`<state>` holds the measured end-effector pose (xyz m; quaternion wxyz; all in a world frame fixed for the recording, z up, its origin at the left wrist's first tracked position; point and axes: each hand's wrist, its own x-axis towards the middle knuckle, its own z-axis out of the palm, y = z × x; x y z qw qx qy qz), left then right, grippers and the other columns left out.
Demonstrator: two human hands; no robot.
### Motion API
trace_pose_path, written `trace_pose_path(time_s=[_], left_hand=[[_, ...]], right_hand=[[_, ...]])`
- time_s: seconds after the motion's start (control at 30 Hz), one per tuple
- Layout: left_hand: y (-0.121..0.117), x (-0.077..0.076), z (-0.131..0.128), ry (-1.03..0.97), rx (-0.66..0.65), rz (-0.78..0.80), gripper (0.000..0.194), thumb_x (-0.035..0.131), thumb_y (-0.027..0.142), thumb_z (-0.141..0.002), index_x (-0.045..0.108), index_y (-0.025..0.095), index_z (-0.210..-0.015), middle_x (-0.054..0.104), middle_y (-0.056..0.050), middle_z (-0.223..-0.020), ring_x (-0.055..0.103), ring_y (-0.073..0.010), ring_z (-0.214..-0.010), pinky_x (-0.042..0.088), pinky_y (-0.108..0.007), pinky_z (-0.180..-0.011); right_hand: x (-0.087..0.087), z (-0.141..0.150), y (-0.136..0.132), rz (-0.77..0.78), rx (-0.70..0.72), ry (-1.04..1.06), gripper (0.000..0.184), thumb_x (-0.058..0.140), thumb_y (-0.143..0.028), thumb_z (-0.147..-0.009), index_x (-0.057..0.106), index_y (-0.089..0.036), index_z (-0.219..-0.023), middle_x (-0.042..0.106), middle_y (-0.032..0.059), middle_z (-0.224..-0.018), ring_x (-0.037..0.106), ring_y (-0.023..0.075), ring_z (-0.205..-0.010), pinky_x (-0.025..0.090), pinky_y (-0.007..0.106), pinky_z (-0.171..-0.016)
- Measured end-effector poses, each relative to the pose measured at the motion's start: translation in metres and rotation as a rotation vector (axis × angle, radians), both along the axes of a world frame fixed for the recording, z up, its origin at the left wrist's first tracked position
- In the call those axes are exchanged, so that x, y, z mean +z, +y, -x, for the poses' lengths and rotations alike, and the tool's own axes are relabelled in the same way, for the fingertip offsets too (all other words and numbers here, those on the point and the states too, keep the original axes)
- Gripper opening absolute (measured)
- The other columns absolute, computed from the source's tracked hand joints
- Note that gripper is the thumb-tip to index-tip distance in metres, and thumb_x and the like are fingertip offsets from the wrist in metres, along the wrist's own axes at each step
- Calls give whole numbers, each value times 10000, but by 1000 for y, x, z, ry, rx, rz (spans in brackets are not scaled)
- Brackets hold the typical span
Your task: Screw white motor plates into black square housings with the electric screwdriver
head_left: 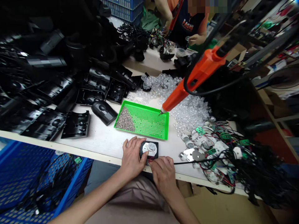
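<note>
A small black plastic housing (156, 149) lies at the table's front edge, with a white round motor plate (149, 148) seated in it. My left hand (132, 158) grips the housing from its left side, thumb at the lower edge of the plate. Close by on the right, my right hand (163, 172) has its fingers pinched at thin red wires (150, 160) below the plate. From that hand a black cable (187, 162) runs off to the right. Its fingers partly hide the wires and the cable's end.
Behind my hands is a green tray (166, 130) of small screws (126, 120). An orange electric screwdriver (191, 81) hangs over it. Black shells (76, 124) lie left, clear plastic parts (189, 109) behind, wired plates (219, 146) right. A blue crate (77, 174) stands below; a co-worker (187, 25) is opposite.
</note>
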<state>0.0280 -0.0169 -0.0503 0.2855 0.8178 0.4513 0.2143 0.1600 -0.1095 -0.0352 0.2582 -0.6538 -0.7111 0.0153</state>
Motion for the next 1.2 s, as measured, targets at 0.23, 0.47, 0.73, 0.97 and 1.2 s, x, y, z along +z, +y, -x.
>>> trace_pose_path(time_s=[0.23, 0.47, 0.73, 0.97, 1.2], left_hand=[[0, 0, 1, -12, 10, -6, 368, 490, 301, -894, 488, 218, -1253, 618, -81, -1223, 451, -301, -1255, 205, -538, -1095], [0, -2, 2, -22, -3, -2, 375, 497, 313, -902, 486, 206, -1261, 615, -89, -1226, 447, -306, -1262, 218, -536, -1083], [-3, 0, 4, -7, 14, 23, 396, 495, 301, -906, 475, 209, -1292, 609, -86, -1243, 439, -305, -1273, 207, -546, -1085], [1, -3, 12, 12, -77, 12, 503, 495, 293, -902, 417, 229, -1395, 515, -105, -1386, 356, -327, -1354, 192, -578, -1101], [10, -2, 22, 81, -245, -87, 606, 673, 418, -822, 466, 262, -1370, 496, -118, -1412, 348, -364, -1351, 227, -579, -1086]], right_hand=[[5, -9, -7, -24, 61, -71, 134, 535, -155, -914, 658, -204, -933, 676, 25, -761, 569, 190, -789, 385, 374, -758], [41, -32, 21, 10, -30, 111, 298, 554, -219, -924, 584, -206, -1220, 702, 84, -1052, 619, 220, -954, 489, 374, -825], [29, -35, 48, 229, 185, 141, 298, 518, -152, -922, 636, -204, -1191, 716, 76, -1055, 663, 204, -961, 560, 352, -834], [44, -39, 55, 356, 255, 93, 317, 506, -86, -897, 641, -194, -1163, 706, 78, -1095, 668, 219, -988, 579, 358, -834], [45, -37, 58, 356, 252, 101, 241, 557, -164, -902, 644, -192, -1125, 708, 81, -1074, 657, 237, -1003, 573, 391, -845]])
